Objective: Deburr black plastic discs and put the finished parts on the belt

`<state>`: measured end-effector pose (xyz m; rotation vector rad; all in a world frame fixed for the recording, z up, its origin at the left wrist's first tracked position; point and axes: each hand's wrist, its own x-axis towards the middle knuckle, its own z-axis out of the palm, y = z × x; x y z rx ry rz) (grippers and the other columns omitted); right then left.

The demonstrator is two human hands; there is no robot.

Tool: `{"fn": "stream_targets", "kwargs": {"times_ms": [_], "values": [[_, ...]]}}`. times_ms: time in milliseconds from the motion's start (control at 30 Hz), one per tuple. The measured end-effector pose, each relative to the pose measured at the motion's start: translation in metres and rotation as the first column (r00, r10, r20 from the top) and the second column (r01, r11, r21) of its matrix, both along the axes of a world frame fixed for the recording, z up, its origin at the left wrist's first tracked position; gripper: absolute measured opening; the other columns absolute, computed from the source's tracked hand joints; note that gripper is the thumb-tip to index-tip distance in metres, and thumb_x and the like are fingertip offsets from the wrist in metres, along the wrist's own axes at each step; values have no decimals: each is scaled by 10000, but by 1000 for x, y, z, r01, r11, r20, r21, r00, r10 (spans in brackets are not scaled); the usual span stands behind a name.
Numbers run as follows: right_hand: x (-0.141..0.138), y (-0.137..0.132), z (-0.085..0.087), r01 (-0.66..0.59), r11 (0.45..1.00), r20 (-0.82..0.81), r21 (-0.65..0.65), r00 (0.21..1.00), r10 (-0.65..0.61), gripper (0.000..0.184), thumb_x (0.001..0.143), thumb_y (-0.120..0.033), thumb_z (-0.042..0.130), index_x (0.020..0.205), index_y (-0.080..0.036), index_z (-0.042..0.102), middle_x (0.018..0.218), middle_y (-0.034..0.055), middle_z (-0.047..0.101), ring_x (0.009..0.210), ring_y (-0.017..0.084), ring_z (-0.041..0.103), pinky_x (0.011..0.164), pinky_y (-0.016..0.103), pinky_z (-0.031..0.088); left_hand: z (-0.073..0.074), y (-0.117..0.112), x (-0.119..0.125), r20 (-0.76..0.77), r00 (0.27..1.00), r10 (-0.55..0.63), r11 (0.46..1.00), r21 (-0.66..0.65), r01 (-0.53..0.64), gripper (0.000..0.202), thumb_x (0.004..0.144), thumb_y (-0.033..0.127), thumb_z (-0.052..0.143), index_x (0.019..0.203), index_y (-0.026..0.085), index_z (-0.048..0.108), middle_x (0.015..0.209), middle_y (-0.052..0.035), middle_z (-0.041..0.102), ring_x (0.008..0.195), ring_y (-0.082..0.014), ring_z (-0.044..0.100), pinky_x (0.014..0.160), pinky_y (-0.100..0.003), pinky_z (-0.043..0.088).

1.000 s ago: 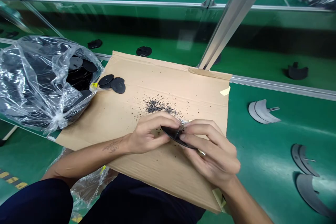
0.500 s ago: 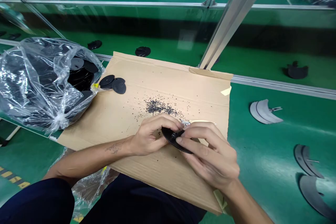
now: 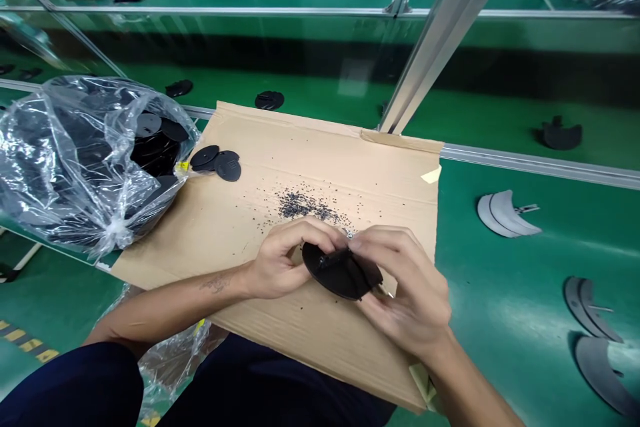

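A round black plastic disc (image 3: 340, 273) is held between both hands over a sheet of cardboard (image 3: 250, 227). My left hand (image 3: 285, 257) grips the disc's left edge. My right hand (image 3: 407, 293) holds its right side, fingers curled over the top rim, with a thin metal tool partly hidden under the fingers. The disc's flat face is tilted up toward the camera. A patch of small dark shavings (image 3: 305, 203) lies on the cardboard just beyond the hands.
A clear plastic bag (image 3: 80, 153) full of black discs lies at the left, with loose discs (image 3: 220, 161) beside its mouth. Grey curved parts (image 3: 505, 213) lie on the green bench at right. An aluminium post (image 3: 435, 40) rises behind the cardboard.
The disc has turned from edge-on to face-up toward the camera. My right hand's fingers have shifted over its top rim. The left hand has hardly moved.
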<state>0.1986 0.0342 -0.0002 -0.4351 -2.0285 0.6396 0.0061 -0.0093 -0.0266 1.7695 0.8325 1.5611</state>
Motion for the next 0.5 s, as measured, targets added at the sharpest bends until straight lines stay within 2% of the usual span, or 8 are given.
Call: {"fn": "stream_targets", "kwargs": {"times_ms": [100,367,500], "values": [[0,2,-1,14,999,41,-48,999,-12,330,886,-122,681,1201,-176,602,1091,113,648,1000,243,646,800,415,594,1,0,0,38,999,-9,1000,-2,9,154,862,99,713,960,156,608,987,-57,706,982,-149,710,923,-306,610],[1,0,-4,26,998,80,-61,997,-21,301,904,-69,627,1175,-201,625,1112,104,654,992,229,668,779,389,607,-3,-1,-1,45,999,-15,999,-38,17,203,840,27,686,960,155,583,993,-58,685,986,-147,693,941,-322,593],[1,-1,-4,28,998,62,-48,998,-25,287,896,-84,651,1156,-204,634,1089,99,669,960,230,678,765,389,608,-2,2,0,19,1000,-5,1000,-23,6,165,854,73,693,934,164,580,941,-46,691,966,-155,679,973,-371,567]]}}
